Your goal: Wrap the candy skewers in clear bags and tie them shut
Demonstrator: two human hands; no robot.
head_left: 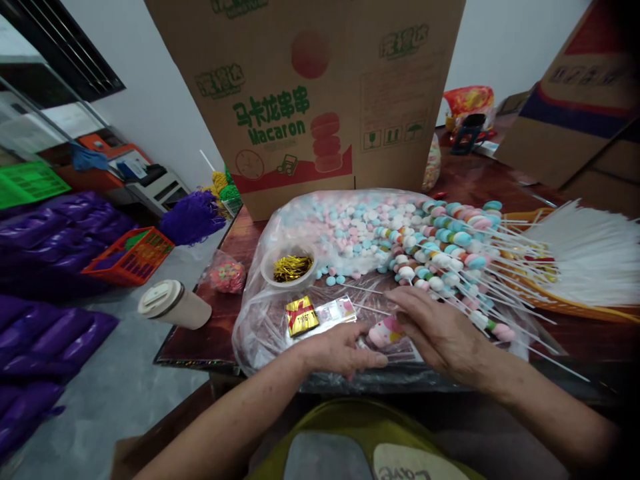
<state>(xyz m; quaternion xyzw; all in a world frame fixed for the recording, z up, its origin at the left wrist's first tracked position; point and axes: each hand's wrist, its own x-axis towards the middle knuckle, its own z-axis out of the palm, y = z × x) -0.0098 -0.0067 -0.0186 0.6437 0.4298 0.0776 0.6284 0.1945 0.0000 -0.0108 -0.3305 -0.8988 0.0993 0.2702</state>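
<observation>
Between my hands is a small candy piece in a pink and white printed wrapper. My left hand has its thumb and fingers around the wrapper's left end. My right hand curves over the right end, its thumb and fingers closing on it, partly hiding it. Left of them, a stack of gold twist ties with a red ribbon print lies beside flat printed wrappers. Just beyond my right hand, skewers of pastel candies are piled with their white sticks pointing right.
Loose pastel candies cover a clear plastic sheet. A bowl holds gold ties. White sticks fill an orange basket. A cardboard box stands behind; a lidded cup is at the table's left edge.
</observation>
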